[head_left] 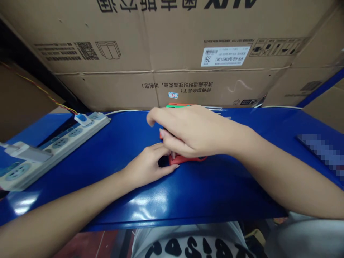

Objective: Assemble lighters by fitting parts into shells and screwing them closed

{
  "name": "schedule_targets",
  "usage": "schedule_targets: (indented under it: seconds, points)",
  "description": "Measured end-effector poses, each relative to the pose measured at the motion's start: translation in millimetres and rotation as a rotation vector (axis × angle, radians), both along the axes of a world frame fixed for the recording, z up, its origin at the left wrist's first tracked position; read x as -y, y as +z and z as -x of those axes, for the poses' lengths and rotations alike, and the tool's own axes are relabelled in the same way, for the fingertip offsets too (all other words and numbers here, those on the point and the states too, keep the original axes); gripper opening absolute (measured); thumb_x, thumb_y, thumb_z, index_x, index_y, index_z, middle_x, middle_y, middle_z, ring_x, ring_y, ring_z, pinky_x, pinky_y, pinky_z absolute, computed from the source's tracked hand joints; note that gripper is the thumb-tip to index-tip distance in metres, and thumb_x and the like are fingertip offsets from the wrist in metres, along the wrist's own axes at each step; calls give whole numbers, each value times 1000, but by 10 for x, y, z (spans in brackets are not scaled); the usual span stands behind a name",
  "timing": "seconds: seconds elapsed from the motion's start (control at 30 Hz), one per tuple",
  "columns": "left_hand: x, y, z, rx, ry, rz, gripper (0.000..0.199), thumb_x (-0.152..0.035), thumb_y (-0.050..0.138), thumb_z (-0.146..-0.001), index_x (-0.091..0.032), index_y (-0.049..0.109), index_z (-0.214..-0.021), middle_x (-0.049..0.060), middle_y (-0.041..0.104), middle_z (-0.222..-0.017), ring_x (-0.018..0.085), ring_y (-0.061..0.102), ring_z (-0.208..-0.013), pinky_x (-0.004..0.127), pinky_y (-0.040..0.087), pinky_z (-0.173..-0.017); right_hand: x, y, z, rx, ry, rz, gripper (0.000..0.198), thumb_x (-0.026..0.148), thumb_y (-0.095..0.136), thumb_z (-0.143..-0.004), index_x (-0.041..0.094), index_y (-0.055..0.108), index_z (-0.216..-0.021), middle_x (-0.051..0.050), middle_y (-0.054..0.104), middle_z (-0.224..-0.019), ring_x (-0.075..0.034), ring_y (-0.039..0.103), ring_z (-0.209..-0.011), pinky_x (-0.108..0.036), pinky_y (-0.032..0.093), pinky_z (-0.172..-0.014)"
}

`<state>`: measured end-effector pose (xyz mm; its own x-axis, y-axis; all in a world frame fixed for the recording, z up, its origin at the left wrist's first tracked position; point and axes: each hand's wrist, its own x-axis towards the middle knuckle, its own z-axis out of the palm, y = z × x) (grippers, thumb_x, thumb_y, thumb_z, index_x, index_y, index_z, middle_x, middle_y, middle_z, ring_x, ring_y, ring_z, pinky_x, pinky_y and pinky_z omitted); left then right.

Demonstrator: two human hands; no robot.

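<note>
On the blue table lies a red object [185, 159] with a rounded body and a dark part at its right; its kind cannot be made out. My left hand [147, 163] grips its left end between thumb and fingers. Just above it is my right hand [190, 130], its fingers curled in and partly hidden, closed around something I cannot make out. A small orange-red piece [161, 134] shows beside the right thumb. Behind the right hand lie screwdriver-like tools with orange [180, 105] and green handles [168, 106], their metal shafts [215, 108] pointing right.
A large cardboard box [113, 82] stands along the back of the blue table [231, 193]. At the left is a white power strip [61, 143] with plugs and cables in it. A dark flat object [309, 143], partly blurred out, lies at the right.
</note>
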<state>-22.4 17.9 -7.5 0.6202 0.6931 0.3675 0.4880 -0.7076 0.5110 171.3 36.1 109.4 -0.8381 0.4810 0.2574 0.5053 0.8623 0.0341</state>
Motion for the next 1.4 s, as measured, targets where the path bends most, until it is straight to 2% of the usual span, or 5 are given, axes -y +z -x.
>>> schedule_targets:
  seconds: [0.4,0.77,0.93,1.1,1.4]
  points:
    - [-14,3,4,-28,-6,12,24,-26,71,-89,-20,69,-112,5,76,-103,25,72,-97,40,59,-89,33,35,-3,19,-51,-10,37,44,38,-104,13,55,-116,-9,70,-93,-20,62,-74,-29,35,-63]
    - [-19,7,9,-28,-39,-3,36,-24,73,-88,-21,65,-122,7,74,-120,26,70,-110,41,56,-98,37,36,0,26,-49,27,28,33,38,-105,14,54,-119,-8,70,-92,-18,60,-73,-29,37,-67]
    - [-25,7,11,-51,-32,8,22,-25,71,-89,-19,67,-109,6,75,-106,24,71,-98,39,58,-90,18,26,3,17,-68,-4,36,41,40,-104,12,54,-119,-9,70,-91,-19,61,-74,-29,36,-65]
    - [-25,5,11,-31,-30,-15,34,-25,73,-87,-22,64,-120,7,73,-117,25,69,-105,41,57,-95,7,19,-9,-4,11,21,30,31,37,-104,13,50,-125,-8,70,-97,-17,61,-75,-27,36,-64]
    - [-20,-11,14,-72,-3,0,28,-28,72,-88,-20,65,-114,6,73,-100,24,70,-91,39,58,-83,10,37,-12,15,-14,13,36,44,34,-106,15,54,-118,-5,68,-88,-18,60,-73,-28,35,-66]
